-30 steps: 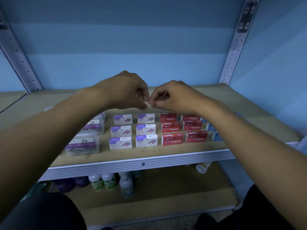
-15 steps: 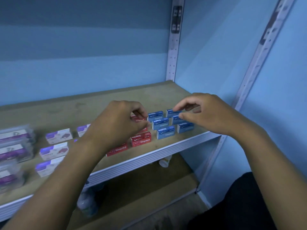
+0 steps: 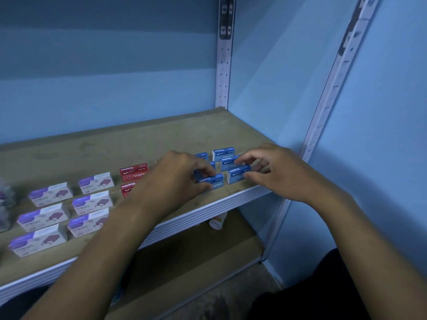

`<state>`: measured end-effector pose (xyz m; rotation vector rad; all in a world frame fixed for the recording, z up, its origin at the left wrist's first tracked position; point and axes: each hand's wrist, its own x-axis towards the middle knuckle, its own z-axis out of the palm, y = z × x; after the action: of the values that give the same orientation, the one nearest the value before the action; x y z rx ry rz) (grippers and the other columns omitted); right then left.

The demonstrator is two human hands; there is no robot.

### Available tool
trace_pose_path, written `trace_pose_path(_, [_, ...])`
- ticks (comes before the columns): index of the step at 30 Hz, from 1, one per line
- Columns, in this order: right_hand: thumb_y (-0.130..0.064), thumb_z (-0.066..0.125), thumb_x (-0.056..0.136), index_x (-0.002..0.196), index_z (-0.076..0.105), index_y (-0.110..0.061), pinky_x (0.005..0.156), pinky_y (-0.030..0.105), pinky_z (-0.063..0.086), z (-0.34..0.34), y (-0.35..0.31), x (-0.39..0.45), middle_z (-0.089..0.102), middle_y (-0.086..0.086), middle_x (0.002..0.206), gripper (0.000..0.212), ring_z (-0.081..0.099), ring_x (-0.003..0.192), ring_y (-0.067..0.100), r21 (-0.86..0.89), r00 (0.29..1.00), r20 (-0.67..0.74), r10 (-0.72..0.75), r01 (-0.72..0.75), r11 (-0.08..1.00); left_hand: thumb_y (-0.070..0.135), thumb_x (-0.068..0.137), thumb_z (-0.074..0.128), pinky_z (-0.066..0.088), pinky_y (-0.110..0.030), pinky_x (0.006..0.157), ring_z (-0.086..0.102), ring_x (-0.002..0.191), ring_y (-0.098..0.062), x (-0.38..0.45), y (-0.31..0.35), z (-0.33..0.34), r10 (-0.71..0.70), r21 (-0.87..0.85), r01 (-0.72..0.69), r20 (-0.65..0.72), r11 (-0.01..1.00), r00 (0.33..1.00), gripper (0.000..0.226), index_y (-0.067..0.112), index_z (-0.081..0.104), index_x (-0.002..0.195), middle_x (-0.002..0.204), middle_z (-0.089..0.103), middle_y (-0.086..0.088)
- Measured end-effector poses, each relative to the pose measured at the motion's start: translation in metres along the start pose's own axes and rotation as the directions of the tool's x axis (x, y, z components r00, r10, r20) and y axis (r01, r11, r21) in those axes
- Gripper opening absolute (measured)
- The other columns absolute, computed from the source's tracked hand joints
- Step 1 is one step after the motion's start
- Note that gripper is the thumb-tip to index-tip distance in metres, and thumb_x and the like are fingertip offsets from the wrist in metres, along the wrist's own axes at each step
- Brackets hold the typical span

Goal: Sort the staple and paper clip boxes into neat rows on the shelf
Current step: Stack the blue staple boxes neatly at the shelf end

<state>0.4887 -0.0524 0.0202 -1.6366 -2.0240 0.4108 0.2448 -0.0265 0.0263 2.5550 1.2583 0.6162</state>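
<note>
A: Progress check, biggest item first. The wooden shelf (image 3: pixel 138 144) carries the stock in colour groups near its front edge. At the far left, clear paper clip boxes (image 3: pixel 5 204) are only partly in frame and blurred; I cannot judge their row

B: Next group down in size?

A: Purple-and-white staple boxes (image 3: pixel 67 213): 6 visible, in 2 columns of 3, evenly spaced and facing front. That block reads as finished

B: And red?

A: Red staple boxes (image 3: pixel 134 173): 2 visible, 1 behind the other; the left forearm hides the rest, so count and alignment are unclear

B: So the blue group is the open item

A: Yes. Blue staple boxes (image 3: pixel 223 153) sit at the right end of the shelf, 2 columns, slightly skewed against each other. The left hand (image 3: pixel 182 176) has its fingers curled over the front blue box of the left column (image 3: pixel 211 181), pinching it. The right hand (image 3: pixel 275 172) has thumb and fingers closed around the end of the front blue box of the right column (image 3: pixel 238 175); both boxes rest on the shelf

B: Judgement?

A: Late stage. What remains looks like squaring the blue columns, then verifying the red and clip rows that cannot be seen here
</note>
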Motion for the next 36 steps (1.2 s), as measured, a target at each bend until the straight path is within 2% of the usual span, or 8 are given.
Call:
trace_pose_path(3, [-0.025,0.076,0.089,0.114,0.073,-0.037,0.082,0.025,0.055,0.004,0.0,0.004,0.057,-0.009,0.107,0.027,0.064,0.085,0.003,-0.029,1.0,0.005,0.0,0.001,1.0,0.03,0.079,0.08,0.054,-0.021,0.077,0.061,0.073,0.004,0.001,-0.002,0.001,0.001,-0.002,-0.001,0.002,1.0,1.0,0.035,0.033,0.074,0.113,0.101,0.073,0.012])
trace_pose_path(8, [-0.028,0.075,0.089,0.111,0.076,-0.038,0.068,0.01,0.036,0.007,0.0,0.012,0.056,-0.012,0.099,0.024,0.057,0.083,0.003,-0.113,1.0,0.013,0.013,-0.011,0.994,0.029,0.079,0.08,0.054,-0.02,0.077,0.059,0.07,0.006,0.001,-0.003,0.003,0.019,0.017,-0.019,-0.018,1.0,1.0,0.036,0.032,0.074,0.114,0.102,0.074,0.012])
trace_pose_path(15, [-0.031,0.075,0.089,0.114,0.076,-0.039,0.067,0.011,0.033,0.008,-0.001,0.013,0.055,-0.012,0.095,0.026,0.053,0.083,0.002,-0.121,1.0,0.021,0.005,-0.002,0.993,0.029,0.08,0.079,0.054,-0.021,0.078,0.059,0.074,0.001,0.002,-0.005,0.007,0.025,0.032,-0.024,-0.038,0.999,0.999,0.035,0.034,0.073,0.114,0.105,0.074,0.009])
trace_pose_path(19, [-0.031,0.075,0.089,0.115,0.075,-0.038,0.07,0.018,0.038,0.009,-0.001,0.013,0.058,-0.009,0.099,0.027,0.055,0.087,0.005,-0.117,1.0,0.025,0.004,-0.001,0.993,0.028,0.081,0.078,0.053,-0.021,0.079,0.056,0.073,0.003,0.003,-0.004,0.01,0.042,0.03,-0.041,-0.058,0.999,0.997,0.033,0.033,0.074,0.114,0.106,0.074,0.008])
trace_pose_path(24, [-0.032,0.073,0.091,0.118,0.074,-0.039,0.066,0.015,0.034,0.01,-0.002,0.014,0.058,-0.007,0.1,0.028,0.054,0.089,0.006,-0.146,0.999,0.035,0.008,-0.003,0.989,0.026,0.081,0.079,0.047,-0.015,0.076,0.052,0.067,0.007,0.005,-0.003,0.01,0.05,0.013,-0.049,-0.056,0.999,0.997,0.033,0.03,0.074,0.113,0.105,0.074,0.006])
trace_pose_path(28, [-0.033,0.073,0.091,0.116,0.075,-0.04,0.076,0.023,0.046,0.007,-0.002,0.013,0.056,-0.013,0.097,0.027,0.056,0.089,0.006,-0.115,0.998,0.054,-0.01,0.016,0.993,0.029,0.079,0.08,0.044,-0.008,0.071,0.053,0.066,0.011,0.006,-0.003,0.011,0.05,0.013,-0.05,-0.063,0.999,0.997,0.032,0.028,0.075,0.111,0.101,0.075,0.008])
trace_pose_path(32, [-0.039,0.071,0.09,0.109,0.076,-0.042,0.084,0.031,0.054,0.002,-0.002,0.013,0.065,-0.011,0.107,0.019,0.063,0.089,0.004,-0.001,0.999,-0.034,-0.012,0.012,1.0,0.041,0.078,0.078,0.059,-0.027,0.075,0.066,0.077,0.002,0.007,-0.004,0.008,0.045,-0.034,-0.051,-0.161,0.998,0.986,0.032,0.025,0.077,0.106,0.095,0.076,0.011])
trace_pose_path(36, [-0.04,0.067,0.093,0.108,0.074,-0.042,0.086,0.033,0.055,0.0,0.001,0.02,0.064,-0.011,0.109,0.017,0.064,0.09,0.005,0.017,0.997,-0.077,0.011,-0.009,1.0,0.033,0.082,0.077,0.057,-0.028,0.071,0.063,0.073,0.0,0.012,-0.005,0.005,0.061,0.008,-0.061,-0.258,0.998,0.964,0.019,0.028,0.077,0.1,0.09,0.075,0.013])
